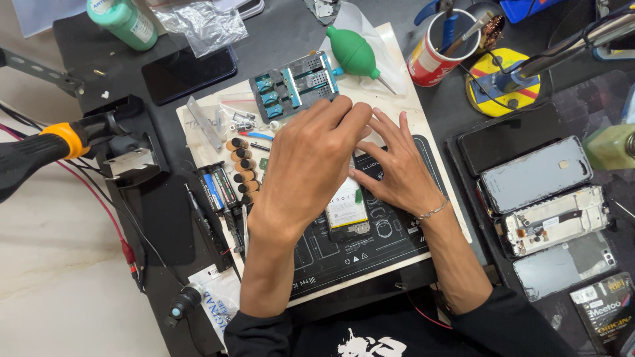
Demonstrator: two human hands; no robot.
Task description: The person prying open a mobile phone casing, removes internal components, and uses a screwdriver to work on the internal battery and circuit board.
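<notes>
Centre of the frame: left hand (311,165) arches over the opened phone (347,211) on the black repair mat (344,258), fingers pinched at its top edge, contents hidden. Right hand (397,168) lies flat, open, steadying it. Green blower (354,51) waits above.

Head cam – looks straight down, close over workbench (410,99).

opened phone (347,215) | lies flat, back cover off, long axis running away from the person | white-labelled battery showing with a small green tab at its right edge, dark board parts at the near end | far end hidden under both hands | rests on the black repair mat (397,244), near its middle
</notes>
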